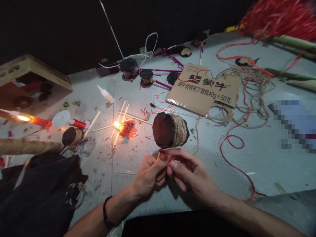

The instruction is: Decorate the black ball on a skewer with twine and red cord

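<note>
A round shell of dark paper bound with coarse twine (170,130) sits just above my hands, over the table. My left hand (149,174) and my right hand (190,174) meet beneath it, their fingertips pinching a thin stick (159,155) with red at the pinch. The stick's upper end is hidden under the ball. Both hands look held in the air, apart from the table. Left of them, a small flame burns on crossed wooden sticks (118,125) beside a heap of red bits (127,129).
A lit red candle (37,121) lies at the left, near a twine-wrapped shell (72,136) and a black cloth (37,194). A printed cardboard sheet (203,89), tangled twine (249,86), red cord (234,142), a glue bottle (106,94) and several dark shells (129,67) cover the table.
</note>
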`<state>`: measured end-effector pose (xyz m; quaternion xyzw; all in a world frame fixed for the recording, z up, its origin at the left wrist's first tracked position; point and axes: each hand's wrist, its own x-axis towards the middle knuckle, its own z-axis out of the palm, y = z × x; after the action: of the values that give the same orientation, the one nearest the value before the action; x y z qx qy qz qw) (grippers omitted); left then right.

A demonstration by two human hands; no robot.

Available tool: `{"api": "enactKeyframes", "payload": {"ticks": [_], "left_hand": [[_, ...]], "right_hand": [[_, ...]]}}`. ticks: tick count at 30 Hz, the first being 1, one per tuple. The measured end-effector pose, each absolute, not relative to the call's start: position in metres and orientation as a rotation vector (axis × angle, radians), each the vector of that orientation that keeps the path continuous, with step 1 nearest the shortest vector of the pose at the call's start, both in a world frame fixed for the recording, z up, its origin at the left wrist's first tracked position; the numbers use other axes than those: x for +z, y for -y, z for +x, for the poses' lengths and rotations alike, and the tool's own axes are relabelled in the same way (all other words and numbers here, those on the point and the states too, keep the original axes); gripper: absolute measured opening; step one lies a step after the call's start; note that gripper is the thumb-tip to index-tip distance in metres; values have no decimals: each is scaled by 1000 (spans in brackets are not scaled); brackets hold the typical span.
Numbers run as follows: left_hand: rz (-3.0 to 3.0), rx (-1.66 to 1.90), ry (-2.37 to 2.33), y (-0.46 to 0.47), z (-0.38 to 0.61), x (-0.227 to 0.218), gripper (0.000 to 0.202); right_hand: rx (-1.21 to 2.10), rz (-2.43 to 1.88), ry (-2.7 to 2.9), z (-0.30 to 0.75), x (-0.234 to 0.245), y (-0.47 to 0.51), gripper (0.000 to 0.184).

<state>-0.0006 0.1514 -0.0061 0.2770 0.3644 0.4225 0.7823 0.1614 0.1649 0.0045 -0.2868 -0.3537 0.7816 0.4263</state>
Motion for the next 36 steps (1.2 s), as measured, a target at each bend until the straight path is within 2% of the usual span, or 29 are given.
{"api": "enactKeyframes", "payload": {"ticks": [11, 17, 23, 26, 32, 36], "left_hand": [[895, 978, -1041, -152, -5, 5, 63], [861, 1048, -1041, -152, -2, 5, 38], [952, 1078, -1059, -153, -3, 5, 34], [1012, 1109, -1107, -153, -4, 4, 35], [1201, 1099, -1211, -153, -5, 5, 56], [1207, 1031, -1195, -154, -5, 5, 57]], "right_hand": [[1972, -764, 846, 162, 3, -168, 29], [1997, -765, 816, 162, -2, -167, 26], [2014, -772, 825, 163, -2, -167, 29], [2034, -764, 816, 162, -1, -168, 27], [2039, -747, 800, 161, 3, -169, 26], [2030, -771, 822, 162, 5, -170, 24]]}}
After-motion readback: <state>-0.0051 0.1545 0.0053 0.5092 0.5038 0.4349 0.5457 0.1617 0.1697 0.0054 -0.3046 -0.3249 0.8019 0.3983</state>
